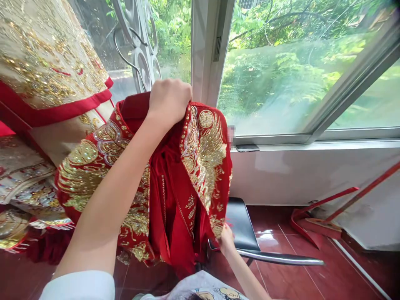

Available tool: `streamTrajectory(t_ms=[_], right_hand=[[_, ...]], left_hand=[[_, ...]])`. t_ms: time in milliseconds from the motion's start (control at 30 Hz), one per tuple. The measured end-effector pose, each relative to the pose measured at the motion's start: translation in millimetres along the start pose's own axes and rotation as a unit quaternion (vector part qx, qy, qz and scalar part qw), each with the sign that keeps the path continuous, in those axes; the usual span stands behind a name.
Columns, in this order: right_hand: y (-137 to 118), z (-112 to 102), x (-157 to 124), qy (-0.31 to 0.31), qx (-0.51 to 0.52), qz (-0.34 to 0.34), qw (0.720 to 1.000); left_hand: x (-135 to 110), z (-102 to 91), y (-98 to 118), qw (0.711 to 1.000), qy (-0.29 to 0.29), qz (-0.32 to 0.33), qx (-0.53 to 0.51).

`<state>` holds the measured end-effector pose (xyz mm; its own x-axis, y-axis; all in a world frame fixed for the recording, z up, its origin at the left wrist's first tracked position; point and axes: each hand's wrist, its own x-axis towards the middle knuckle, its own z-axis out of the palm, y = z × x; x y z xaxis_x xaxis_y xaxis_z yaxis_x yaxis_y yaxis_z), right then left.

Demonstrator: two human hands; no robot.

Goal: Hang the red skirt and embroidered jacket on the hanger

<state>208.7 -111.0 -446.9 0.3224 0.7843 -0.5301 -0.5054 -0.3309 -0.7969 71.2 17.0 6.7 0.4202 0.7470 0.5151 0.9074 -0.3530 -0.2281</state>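
Observation:
A red jacket (203, 154) with gold and silver embroidery hangs in front of me, its front parted over red inner cloth. My left hand (170, 98) is closed in a fist at the collar, at the top of the jacket; whether anything else is inside that fist is hidden. Lower down, my right hand (227, 239) pinches the jacket's right-side edge. My left forearm crosses in front of the embroidered left half and covers part of it. Close on the left is a cream and gold sequined garment (59, 62) with red trim.
Behind the jacket are sliding windows (300, 83) and grey metal scrollwork (142, 54). A dark phone (247, 148) lies on the sill. A black chair (242, 225) stands beyond my right hand. At the right wall is a red long-handled dustpan (325, 227) on the tiled floor.

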Motion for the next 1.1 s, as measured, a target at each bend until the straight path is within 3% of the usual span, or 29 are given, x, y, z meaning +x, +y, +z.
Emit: streamTrajectory(t_ms=[100, 167, 200, 233, 333, 367, 433, 533, 667, 733, 800, 867, 967, 1033, 1100], right_hand=[[-7.0, 5.3, -3.8, 0.053, -0.097, -0.041, 0.993], [-33.2, 14.8, -8.1, 0.102, -0.192, -0.146, 0.965], [-50.3, 22.4, -14.5, 0.13, -0.244, -0.23, 0.933], [-68.0, 32.4, -24.3, 0.157, -0.294, -0.329, 0.883], [-113.4, 77.4, -69.9, 0.165, -0.311, -0.582, 0.733], [-124.5, 95.6, -85.9, 0.143, -0.314, -0.635, 0.691], [-143.4, 129.5, -110.0, 0.106, -0.324, -0.682, 0.647], [-177.9, 154.7, -120.7, 0.084, -0.332, -0.689, 0.638], [-237.8, 133.5, -130.2, 0.092, -0.311, -0.671, 0.666], [-251.7, 123.7, -146.9, 0.109, -0.295, -0.681, 0.662], [-242.7, 129.6, -163.6, 0.098, -0.295, -0.694, 0.65], [-216.1, 148.8, -171.2, 0.072, -0.3, -0.704, 0.64], [-182.7, 175.0, -161.9, -0.009, -0.329, -0.692, 0.643], [-189.6, 174.9, -147.7, -0.105, -0.328, -0.691, 0.636], [-223.8, 161.6, -127.8, -0.118, -0.254, -0.71, 0.646]], left_hand=[[-2.3, -0.9, -1.6, 1.0, -0.001, 0.007, -0.005], [-2.8, -0.6, -1.8, 1.0, 0.001, 0.0, -0.016], [-2.6, -0.1, -1.9, 1.0, 0.002, 0.0, -0.02], [-2.2, 0.5, -2.0, 1.0, 0.003, 0.002, -0.023], [-0.8, 2.3, -3.0, 1.0, 0.004, 0.003, -0.031], [-0.5, 2.5, -3.6, 0.999, 0.001, 0.003, -0.032], [-0.3, 2.4, -4.8, 0.999, -0.009, 0.011, -0.031], [-0.4, 2.2, -5.5, 0.999, -0.009, 0.021, -0.029], [0.1, 2.7, -3.6, 0.999, 0.03, 0.032, 0.017], [0.6, 2.0, -2.6, 0.998, 0.047, 0.036, 0.026], [0.7, 0.2, -2.4, 0.997, 0.064, 0.028, 0.013], [0.2, -1.9, -2.7, 0.998, 0.065, 0.016, -0.005], [-1.3, -3.0, -2.5, 0.999, 0.038, 0.01, -0.004], [-2.2, -2.0, -1.8, 1.0, 0.028, 0.0, 0.001], [-2.8, -0.9, -1.4, 1.0, 0.023, -0.01, -0.01]])
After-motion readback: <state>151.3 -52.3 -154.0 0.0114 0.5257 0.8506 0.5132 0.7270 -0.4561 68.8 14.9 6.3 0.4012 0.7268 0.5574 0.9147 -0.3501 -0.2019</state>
